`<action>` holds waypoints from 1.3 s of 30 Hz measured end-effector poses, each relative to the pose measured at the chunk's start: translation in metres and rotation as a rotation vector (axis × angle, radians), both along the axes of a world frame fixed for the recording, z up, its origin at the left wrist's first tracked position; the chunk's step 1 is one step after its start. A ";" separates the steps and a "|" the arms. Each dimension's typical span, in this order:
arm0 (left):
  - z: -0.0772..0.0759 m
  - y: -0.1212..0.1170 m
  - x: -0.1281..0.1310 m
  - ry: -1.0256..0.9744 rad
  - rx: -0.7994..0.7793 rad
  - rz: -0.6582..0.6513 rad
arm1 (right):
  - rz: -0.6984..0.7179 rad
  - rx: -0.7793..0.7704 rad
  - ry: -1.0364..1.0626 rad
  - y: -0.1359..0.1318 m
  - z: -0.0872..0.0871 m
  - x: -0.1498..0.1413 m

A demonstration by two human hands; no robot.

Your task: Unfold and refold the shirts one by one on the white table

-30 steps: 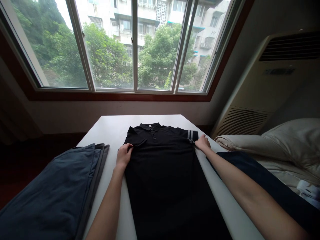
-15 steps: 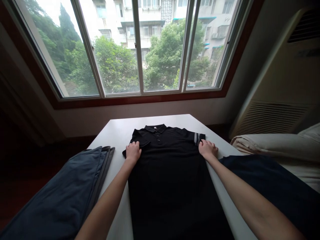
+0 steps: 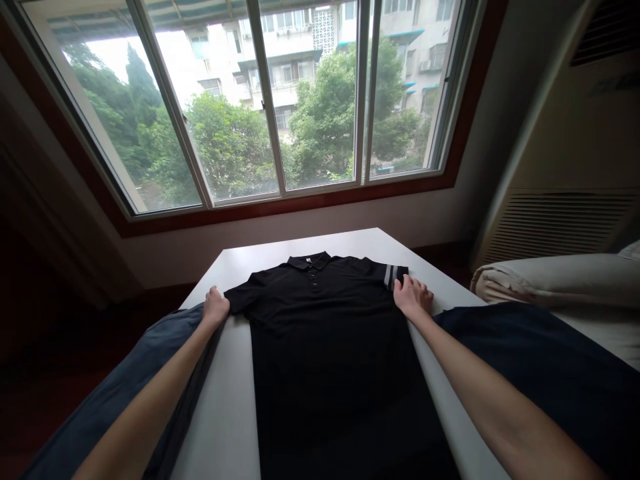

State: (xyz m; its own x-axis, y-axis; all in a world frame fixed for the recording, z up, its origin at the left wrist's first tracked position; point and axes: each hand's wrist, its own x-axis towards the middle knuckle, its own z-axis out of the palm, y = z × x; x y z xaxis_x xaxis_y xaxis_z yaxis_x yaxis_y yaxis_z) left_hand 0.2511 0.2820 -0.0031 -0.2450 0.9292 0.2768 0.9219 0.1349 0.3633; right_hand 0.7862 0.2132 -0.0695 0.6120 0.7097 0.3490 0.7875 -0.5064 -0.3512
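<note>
A black short-sleeved polo shirt (image 3: 330, 360) lies flat and face up on a white table (image 3: 220, 413), collar at the far end. Its left sleeve is spread out, and my left hand (image 3: 215, 308) rests palm down against the sleeve's tip, near the table's left edge. My right hand (image 3: 413, 298) lies flat with its fingers apart at the shirt's right side, just below the grey-striped cuff of the other sleeve. Neither hand visibly grips the cloth.
Folded blue and grey garments (image 3: 165, 340) lie along the table's left side, partly under my left forearm. To the right, dark navy cloth (image 3: 530, 373) and a pale pillow (image 3: 555, 280) lie on a bed. A large window (image 3: 280, 100) stands beyond the table.
My left hand has moved left and outward, and the shirt's left sleeve now lies spread out instead of folded in. My right hand has barely shifted.
</note>
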 end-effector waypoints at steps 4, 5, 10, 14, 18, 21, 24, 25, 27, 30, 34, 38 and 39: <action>-0.004 -0.068 0.044 0.065 0.164 -0.395 | -0.004 0.053 0.009 0.000 0.000 -0.002; -0.006 -0.096 0.061 0.056 0.177 -0.570 | 0.003 0.070 0.009 0.000 0.001 -0.003; -0.026 -0.243 0.121 0.122 -0.077 -1.213 | 0.059 0.171 0.013 -0.005 0.007 -0.009; -0.028 -0.295 0.126 0.156 -0.156 -1.275 | 0.199 0.173 0.019 -0.023 0.015 -0.024; -0.004 -0.303 0.121 0.126 -0.152 -1.260 | 0.564 0.207 -0.041 -0.069 0.027 -0.069; 0.015 -0.305 0.120 0.074 -0.191 -1.327 | 0.994 0.140 0.041 -0.131 0.043 -0.116; 0.025 -0.307 0.124 0.055 -0.237 -1.396 | 1.295 -0.045 0.138 -0.203 0.063 -0.155; 0.026 -0.307 0.126 0.068 -0.247 -1.409 | 1.336 -0.094 0.142 -0.225 0.070 -0.164; 0.026 -0.307 0.129 0.107 -0.273 -1.428 | 1.380 -0.177 0.128 -0.260 0.080 -0.176; 0.029 -0.308 0.127 0.144 -0.308 -1.436 | 1.361 -0.240 0.096 -0.292 0.087 -0.179; 0.043 -0.317 0.101 0.045 -0.269 -1.381 | 1.267 -0.246 0.148 -0.309 0.089 -0.169; 0.055 -0.331 0.057 -0.042 -0.276 -1.318 | 1.162 -0.238 0.288 -0.321 0.089 -0.155; 0.055 -0.334 0.047 -0.040 -0.293 -1.296 | 1.125 -0.235 0.344 -0.323 0.089 -0.153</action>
